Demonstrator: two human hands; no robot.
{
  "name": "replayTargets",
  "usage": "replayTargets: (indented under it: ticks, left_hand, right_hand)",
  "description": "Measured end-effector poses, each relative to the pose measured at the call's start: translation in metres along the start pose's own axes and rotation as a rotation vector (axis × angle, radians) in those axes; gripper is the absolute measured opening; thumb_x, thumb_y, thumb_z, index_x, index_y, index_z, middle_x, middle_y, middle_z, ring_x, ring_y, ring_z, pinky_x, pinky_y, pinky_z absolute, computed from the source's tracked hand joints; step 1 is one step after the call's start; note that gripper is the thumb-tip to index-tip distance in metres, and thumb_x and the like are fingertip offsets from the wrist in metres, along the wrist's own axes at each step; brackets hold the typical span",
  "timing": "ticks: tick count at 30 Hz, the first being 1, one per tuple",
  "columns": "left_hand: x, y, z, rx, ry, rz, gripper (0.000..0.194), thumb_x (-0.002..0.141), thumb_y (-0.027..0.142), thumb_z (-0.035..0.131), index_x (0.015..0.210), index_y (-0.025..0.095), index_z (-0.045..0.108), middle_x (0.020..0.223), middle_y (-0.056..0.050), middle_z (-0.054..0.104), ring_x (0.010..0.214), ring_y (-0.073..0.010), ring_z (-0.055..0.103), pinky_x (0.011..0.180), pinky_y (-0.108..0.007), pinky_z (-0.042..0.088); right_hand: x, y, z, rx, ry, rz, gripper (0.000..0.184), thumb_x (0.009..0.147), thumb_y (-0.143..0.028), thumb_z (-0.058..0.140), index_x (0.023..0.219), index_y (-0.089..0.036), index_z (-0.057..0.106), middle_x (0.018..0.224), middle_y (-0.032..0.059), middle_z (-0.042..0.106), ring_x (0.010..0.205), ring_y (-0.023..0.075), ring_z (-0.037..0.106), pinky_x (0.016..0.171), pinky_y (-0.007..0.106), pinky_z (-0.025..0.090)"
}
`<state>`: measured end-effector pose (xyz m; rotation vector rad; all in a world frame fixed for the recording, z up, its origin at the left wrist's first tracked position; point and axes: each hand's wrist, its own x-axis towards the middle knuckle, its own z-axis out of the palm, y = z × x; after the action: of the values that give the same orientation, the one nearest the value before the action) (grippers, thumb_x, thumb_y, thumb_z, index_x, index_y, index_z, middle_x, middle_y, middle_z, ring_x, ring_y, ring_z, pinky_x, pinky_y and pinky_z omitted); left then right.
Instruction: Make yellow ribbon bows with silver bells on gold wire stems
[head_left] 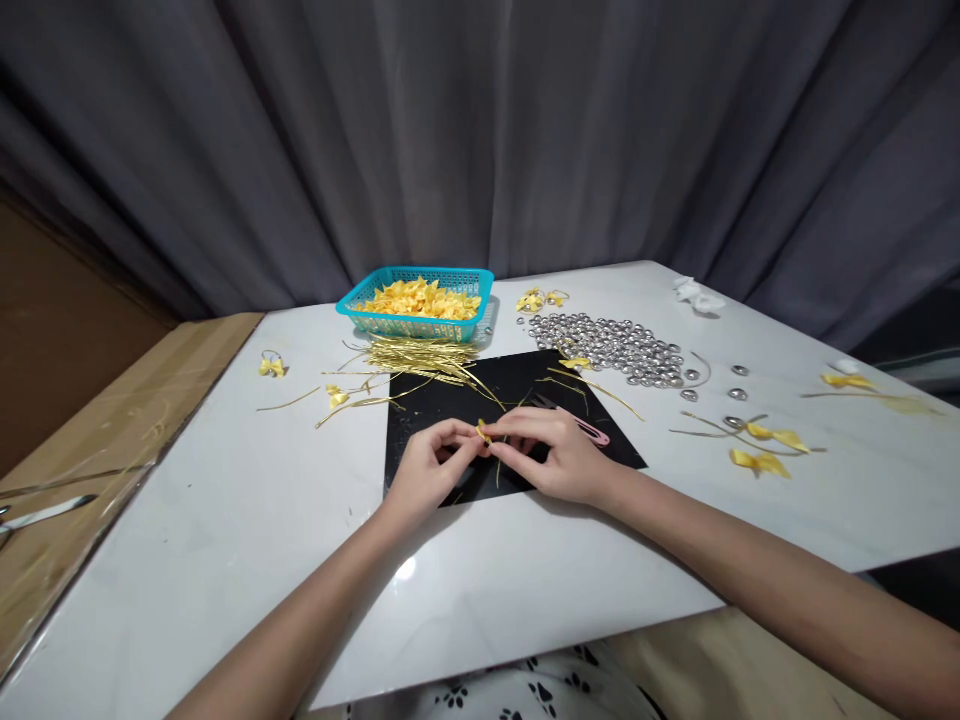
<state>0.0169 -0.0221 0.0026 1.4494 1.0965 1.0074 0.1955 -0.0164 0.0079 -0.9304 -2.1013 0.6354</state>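
Over a black mat (420,400), my left hand (435,455) and my right hand (551,452) meet fingertip to fingertip. Both pinch a small yellow ribbon bow (482,432), largely covered by the fingers. Thin gold wire ends stick out near it. Pink-handled scissors (594,432) lie on the mat, partly behind my right hand. Just beyond the mat is a bundle of gold wire ties (420,355). A yellow bow (336,396) with loose ties rests left of the mat.
A turquoise basket (352,308) of yellow bows stands at the back. Silver bell-like beads (607,345) are heaped right of it. More bows (759,461) and ties lie at the right of the white table (247,560). A grey curtain (480,130) hangs behind.
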Motion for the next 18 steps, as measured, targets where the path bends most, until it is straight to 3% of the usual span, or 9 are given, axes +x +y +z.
replayTargets:
  ticks: [5, 10, 12, 15, 18]
  left_hand:
    - [0.001, -0.003, 0.001, -0.008, -0.023, 0.003, 0.018, 0.075, 0.033, 0.062, 0.077, 0.016, 0.058, 0.073, -0.004, 0.067, 0.072, -0.016, 0.061, 0.069, -0.027, 0.045]
    - [0.003, 0.0, 0.001, -0.054, -0.009, -0.026, 0.015, 0.075, 0.031, 0.061, 0.073, 0.017, 0.055, 0.07, -0.003, 0.065, 0.067, -0.0139, 0.058, 0.064, -0.025, 0.043]
    - [0.003, 0.003, 0.0, -0.08, -0.021, -0.04, 0.015, 0.075, 0.03, 0.061, 0.073, 0.017, 0.054, 0.069, -0.002, 0.063, 0.064, -0.0125, 0.055, 0.062, -0.024, 0.041]
    - [0.001, 0.008, -0.002, -0.137, -0.075, -0.058, 0.017, 0.075, 0.033, 0.06, 0.073, 0.017, 0.055, 0.066, 0.0, 0.058, 0.06, -0.0107, 0.051, 0.059, -0.022, 0.039]
    - [-0.001, 0.01, -0.004, -0.186, -0.137, -0.085, 0.019, 0.074, 0.035, 0.06, 0.074, 0.016, 0.056, 0.062, 0.002, 0.052, 0.057, -0.0099, 0.046, 0.056, -0.022, 0.037]
  right_hand:
    - [0.005, -0.004, -0.005, 0.363, -0.008, 0.279, 0.025, 0.082, -0.035, 0.053, 0.085, -0.013, 0.064, 0.077, 0.0063, 0.065, 0.051, 0.0096, 0.055, 0.048, 0.023, 0.046]
    - [0.01, 0.004, -0.011, 0.483, 0.216, 0.407, 0.024, 0.076, -0.038, 0.061, 0.078, -0.015, 0.059, 0.07, 0.0006, 0.059, 0.042, 0.0046, 0.044, 0.041, 0.021, 0.036]
    - [0.012, 0.006, -0.012, 0.512, 0.242, 0.485, 0.023, 0.073, -0.036, 0.063, 0.081, -0.015, 0.059, 0.07, 0.0001, 0.058, 0.041, 0.004, 0.043, 0.04, 0.02, 0.036]
    - [0.013, 0.005, -0.011, 0.644, 0.103, 0.632, 0.029, 0.073, -0.036, 0.063, 0.095, -0.016, 0.06, 0.08, 0.0023, 0.06, 0.045, 0.0044, 0.047, 0.041, 0.019, 0.041]
    - [0.012, 0.002, -0.011, 0.779, -0.167, 0.655, 0.035, 0.075, -0.039, 0.063, 0.103, -0.017, 0.06, 0.076, 0.0014, 0.059, 0.051, 0.0062, 0.052, 0.044, 0.018, 0.044]
